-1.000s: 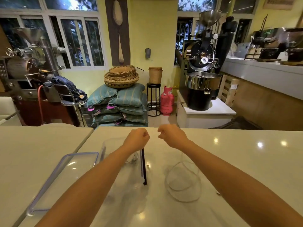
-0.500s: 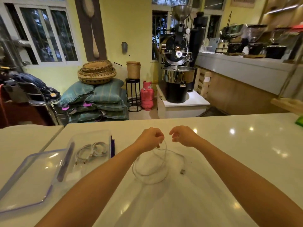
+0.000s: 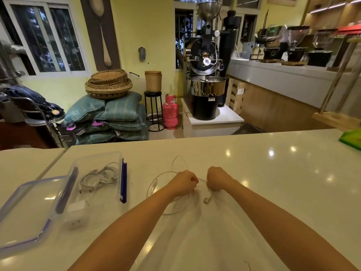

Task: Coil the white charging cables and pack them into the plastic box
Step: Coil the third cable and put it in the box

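Observation:
A thin white charging cable (image 3: 156, 182) lies in loose loops on the white counter, its plug end (image 3: 205, 200) hanging below my right fist. My left hand (image 3: 183, 182) and my right hand (image 3: 216, 178) both grip this cable, a short taut stretch running between them. To the left stands the clear plastic box (image 3: 97, 159) with purple clips. Inside it lie a coiled white cable (image 3: 101, 176) and a white charger block (image 3: 77, 209).
The box's clear lid (image 3: 23, 218) with a purple rim lies flat at the far left. A green object (image 3: 351, 138) sits at the counter's right edge. Behind the counter are sacks, baskets, a pink gas cylinder and a coffee roaster.
The view has swung right and down, so the box sits further left. My hands have drawn closer to me and lower, and the cable now runs taut between them.

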Demonstrator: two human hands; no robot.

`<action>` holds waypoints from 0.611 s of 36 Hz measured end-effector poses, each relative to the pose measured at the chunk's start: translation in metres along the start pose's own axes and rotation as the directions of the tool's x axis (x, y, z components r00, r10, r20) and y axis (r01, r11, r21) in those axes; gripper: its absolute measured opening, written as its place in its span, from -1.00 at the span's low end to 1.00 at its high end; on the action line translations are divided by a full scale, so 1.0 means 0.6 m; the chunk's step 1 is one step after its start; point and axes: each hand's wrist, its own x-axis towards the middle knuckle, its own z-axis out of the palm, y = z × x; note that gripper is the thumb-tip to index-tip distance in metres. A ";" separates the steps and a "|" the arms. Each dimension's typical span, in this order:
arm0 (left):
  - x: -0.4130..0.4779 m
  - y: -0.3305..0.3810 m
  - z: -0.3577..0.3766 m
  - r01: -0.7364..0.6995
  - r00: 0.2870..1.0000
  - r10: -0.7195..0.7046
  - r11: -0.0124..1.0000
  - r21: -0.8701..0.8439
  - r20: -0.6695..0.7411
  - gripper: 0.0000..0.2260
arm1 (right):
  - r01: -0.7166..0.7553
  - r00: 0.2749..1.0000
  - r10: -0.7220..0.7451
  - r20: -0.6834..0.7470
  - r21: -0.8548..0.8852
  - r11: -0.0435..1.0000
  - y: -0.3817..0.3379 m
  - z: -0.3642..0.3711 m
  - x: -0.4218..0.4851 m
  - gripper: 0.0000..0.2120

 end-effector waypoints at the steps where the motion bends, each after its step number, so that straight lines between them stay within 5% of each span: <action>1: 0.000 -0.001 0.000 0.004 1.000 -0.004 1.000 -0.002 -0.003 -0.71 | 0.003 1.000 -0.003 -0.001 -0.021 1.000 -0.001 0.001 0.001 -0.67; 9: 0.001 -0.002 -0.009 0.021 1.000 -0.021 0.997 -0.069 0.002 -0.70 | 0.014 1.000 -0.013 -0.028 0.001 1.000 -0.001 -0.004 0.001 -0.65; 13: 0.006 -0.002 -0.013 0.075 0.997 -0.069 0.980 -0.182 0.038 -0.84 | -0.019 1.000 0.020 -0.002 0.227 0.974 -0.007 -0.028 0.001 -0.67; 22: 0.006 0.044 -0.074 0.005 0.999 -0.030 0.793 -0.609 -0.030 -0.62 | 0.055 0.998 -0.028 -0.048 0.869 0.492 -0.056 -0.135 -0.040 -0.87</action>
